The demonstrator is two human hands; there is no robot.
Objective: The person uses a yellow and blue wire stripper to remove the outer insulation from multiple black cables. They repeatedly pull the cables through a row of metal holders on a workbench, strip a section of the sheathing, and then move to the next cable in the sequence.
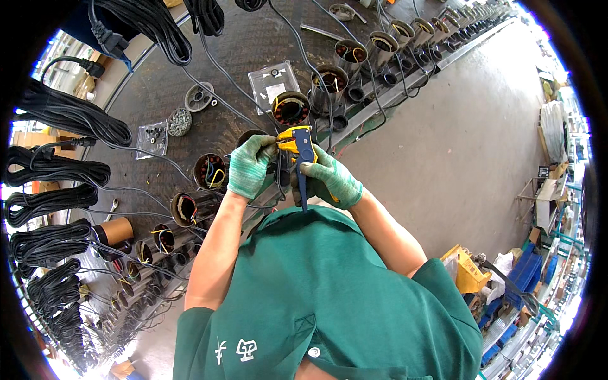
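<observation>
My right hand (330, 180), in a green-and-white knit glove, is closed around a wire stripper (303, 155) with yellow jaws and dark blue handles. The tool stands in front of my chest, its jaws pointing away from me. My left hand (249, 166), gloved the same way, pinches what looks like a thin wire at the left side of the jaws; the fingers hide most of it. Just beyond the tool is an open metal motor housing (291, 109) with copper windings inside. Another housing (210, 170) with yellow and blue wires stands left of my left hand.
A long row of metal housings (383, 47) lines the dark workbench (234, 44) edge on both sides. Coiled black power cables (76, 114) lie at the left. Clear plastic trays (273, 81) and a bowl of small parts (180, 121) sit on the bench. A yellow bin (467, 271) is at right.
</observation>
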